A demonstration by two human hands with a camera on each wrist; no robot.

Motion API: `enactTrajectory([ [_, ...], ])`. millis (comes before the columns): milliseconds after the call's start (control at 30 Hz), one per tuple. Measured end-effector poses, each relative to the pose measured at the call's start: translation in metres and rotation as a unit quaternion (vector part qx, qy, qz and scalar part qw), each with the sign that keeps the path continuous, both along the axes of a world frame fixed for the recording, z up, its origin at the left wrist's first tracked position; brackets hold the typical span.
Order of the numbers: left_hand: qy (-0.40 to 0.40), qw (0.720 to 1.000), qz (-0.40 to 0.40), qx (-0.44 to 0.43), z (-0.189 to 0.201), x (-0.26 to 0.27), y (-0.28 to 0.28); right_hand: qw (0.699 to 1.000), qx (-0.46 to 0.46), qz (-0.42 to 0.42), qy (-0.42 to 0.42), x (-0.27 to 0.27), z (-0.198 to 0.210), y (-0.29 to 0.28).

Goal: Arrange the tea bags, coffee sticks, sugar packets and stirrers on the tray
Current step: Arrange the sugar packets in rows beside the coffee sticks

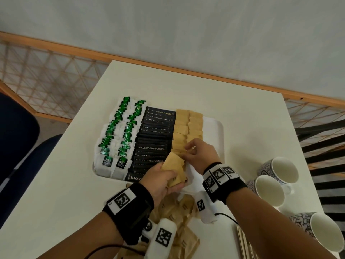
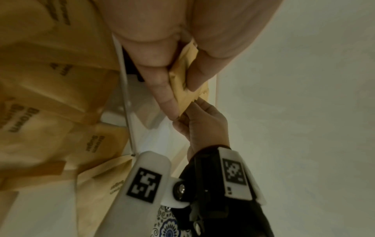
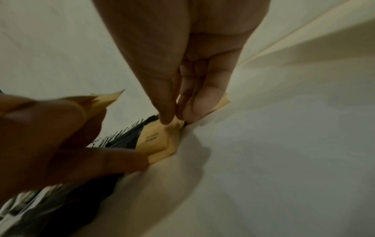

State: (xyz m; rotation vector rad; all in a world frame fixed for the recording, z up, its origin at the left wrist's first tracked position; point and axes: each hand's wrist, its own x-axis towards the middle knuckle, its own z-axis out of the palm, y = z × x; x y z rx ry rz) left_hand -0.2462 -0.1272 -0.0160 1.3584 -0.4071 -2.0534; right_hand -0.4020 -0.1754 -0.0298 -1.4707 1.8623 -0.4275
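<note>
Left hand (image 1: 164, 181) grips a small stack of brown sugar packets (image 1: 174, 168) between thumb and curled fingers, held over the near edge of a white tray (image 1: 214, 128) on a white table (image 1: 65, 184). On the tray, from left to right, lie two columns of green tea bags (image 1: 119, 135), a column of black coffee sticks (image 1: 155, 139) and two columns of brown sugar packets laid flat (image 1: 186, 128); the strip at the tray's right side is bare. Right hand (image 1: 200, 156) reaches down at the near end of the sugar columns, its fingertips pinching one packet there, just beside the stack in the left hand.

The head view alone shows this whole layout, along with a loose heap of sugar packets (image 1: 179, 212) on the table under the wrists, thin wooden stirrers (image 1: 244, 243) near the right forearm, and three patterned cups (image 1: 276, 176) lying at the right.

The left wrist view shows what the head view hides: the thumb and forefinger squeezing the packet stack edge-on, the right hand's fingers meeting the stack's far corner, and "Brown Sugar" printed on the loose packets.

The right wrist view shows the right thumb and fingertips (image 3: 168, 115) pressed together on a single packet (image 3: 158, 141) lying against the tray's white floor, next to the black sticks.
</note>
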Motion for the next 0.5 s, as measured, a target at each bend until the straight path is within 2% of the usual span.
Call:
enactTrajectory([
  [233,0.009,0.999,0.034,-0.019,0.004,0.007,-0.001,0.992,-0.003,0.115,0.056,-0.001,0.003,0.016],
  [500,-0.024,0.996,0.068,-0.058,0.01,0.031,-0.024,0.987,0.002,0.136,0.081,0.011,-0.002,0.014],
])
